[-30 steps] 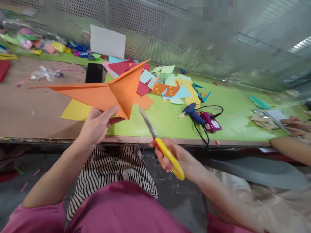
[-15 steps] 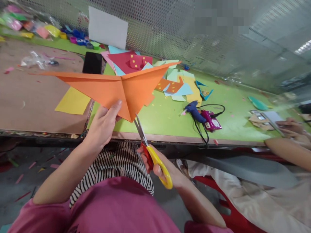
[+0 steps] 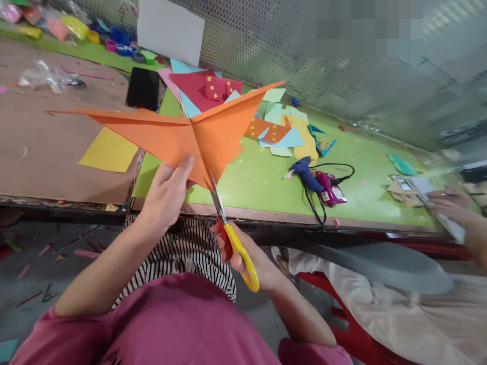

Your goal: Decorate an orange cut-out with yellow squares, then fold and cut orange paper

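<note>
My left hand (image 3: 165,195) pinches the lower edge of a folded orange paper shape (image 3: 182,137), holding it up above the table's front edge. Its long point reaches left and a shorter wing rises to the upper right. My right hand (image 3: 243,256) grips yellow-handled scissors (image 3: 232,233). The scissor blades point up and meet the paper's bottom tip, just right of my left thumb.
Loose coloured paper pieces (image 3: 266,121) lie on the green table (image 3: 361,192), with a yellow sheet (image 3: 108,152), a black phone (image 3: 143,88) and a blue glue gun (image 3: 306,172) with a pink charger. Another person's hand (image 3: 451,205) works at the right. A perforated metal screen stands behind.
My right hand brought the scissors up from the right to the paper's bottom tip. My left hand turned the orange shape slightly and raised its right wing.
</note>
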`<state>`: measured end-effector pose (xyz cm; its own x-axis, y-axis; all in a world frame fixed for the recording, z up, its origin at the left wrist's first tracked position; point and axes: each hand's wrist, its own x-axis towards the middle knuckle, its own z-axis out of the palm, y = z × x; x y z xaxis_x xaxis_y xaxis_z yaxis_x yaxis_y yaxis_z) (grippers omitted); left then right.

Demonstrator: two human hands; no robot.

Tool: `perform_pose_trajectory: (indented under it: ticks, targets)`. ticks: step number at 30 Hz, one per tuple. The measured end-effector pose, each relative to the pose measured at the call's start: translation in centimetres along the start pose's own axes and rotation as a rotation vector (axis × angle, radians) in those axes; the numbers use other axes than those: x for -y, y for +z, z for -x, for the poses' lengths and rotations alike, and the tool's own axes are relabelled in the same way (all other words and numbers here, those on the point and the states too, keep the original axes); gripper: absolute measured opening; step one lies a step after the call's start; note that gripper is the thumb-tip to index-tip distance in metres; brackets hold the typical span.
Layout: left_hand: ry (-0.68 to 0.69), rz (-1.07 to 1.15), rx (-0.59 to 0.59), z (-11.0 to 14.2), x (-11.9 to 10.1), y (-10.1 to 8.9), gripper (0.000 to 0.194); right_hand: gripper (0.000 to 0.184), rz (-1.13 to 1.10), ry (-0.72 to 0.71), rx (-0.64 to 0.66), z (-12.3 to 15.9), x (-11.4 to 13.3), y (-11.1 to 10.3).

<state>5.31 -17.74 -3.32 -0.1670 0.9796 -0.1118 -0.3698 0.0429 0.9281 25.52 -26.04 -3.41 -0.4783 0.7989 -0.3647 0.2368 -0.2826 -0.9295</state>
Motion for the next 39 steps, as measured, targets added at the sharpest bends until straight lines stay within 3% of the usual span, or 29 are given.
perform_pose_trajectory:
  ticks: [4, 8, 13, 19, 26, 39]
  targets:
    - [0.095, 0.021, 0.005, 0.4, -0.6, 0.5, 0.022, 0.078, 0.004, 0.001, 0.011, 0.0, -0.3, 0.0]
    - [0.094, 0.068, 0.026, 0.6, -0.8, 0.9, 0.021, 0.074, 0.018, -0.004, 0.018, 0.0, -0.2, 0.0]
    - [0.102, 0.12, 0.01, 0.6, -0.9, 1.0, 0.019, 0.084, 0.021, -0.031, 0.014, -0.1, -0.3, 0.0]
    - [0.098, 0.057, -0.005, 0.4, -0.3, 0.8, 0.033, 0.086, 0.021, -0.034, -0.004, -0.2, -0.6, 0.3]
    - [0.099, 0.021, 0.015, 0.4, 0.0, 0.6, 0.027, 0.095, 0.036, -0.02, 0.028, -0.6, -1.2, -0.1]
    - [0.125, -0.007, 0.026, 0.6, -0.3, 0.8, 0.023, 0.091, -0.125, 0.012, -0.014, -0.6, -1.8, 0.3]
